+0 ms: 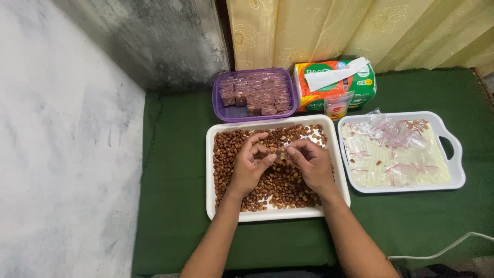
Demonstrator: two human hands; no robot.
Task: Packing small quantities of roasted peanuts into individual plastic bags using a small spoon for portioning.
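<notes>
While the person is leaning over a white tray full of brown peanuts, both hands are meeting above its middle. The left hand and the right hand are pinching together a small clear bag, with fingers curled around it; the bag is mostly hidden by the fingertips, so what is inside is hard to see. Behind the tray, a purple box is holding small filled packets. Beside it a tissue pack is lying. On the right, a second white tray is carrying empty clear bags. A white cable is running out of the picture at the lower right.
</notes>
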